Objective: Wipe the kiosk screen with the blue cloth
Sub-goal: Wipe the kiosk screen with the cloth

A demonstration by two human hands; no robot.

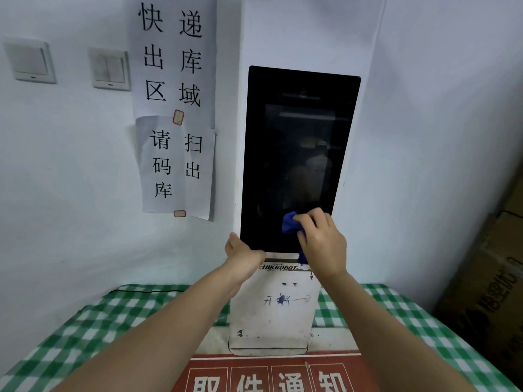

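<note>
Blue cloth (289,224) bunched in right hand (321,244), apparently pressing kiosk screen (297,142).

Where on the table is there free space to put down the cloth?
The green checked tablecloth is bare left of the white kiosk base, and again right of it up to the brown cardboard boxes. The middle is crowded: the base, the red notice sign and both forearms.

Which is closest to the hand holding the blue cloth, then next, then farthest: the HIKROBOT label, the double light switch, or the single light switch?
From the right hand:
1. HIKROBOT label, just below-left.
2. Double light switch, upper left wall.
3. Single light switch, far left.
</note>
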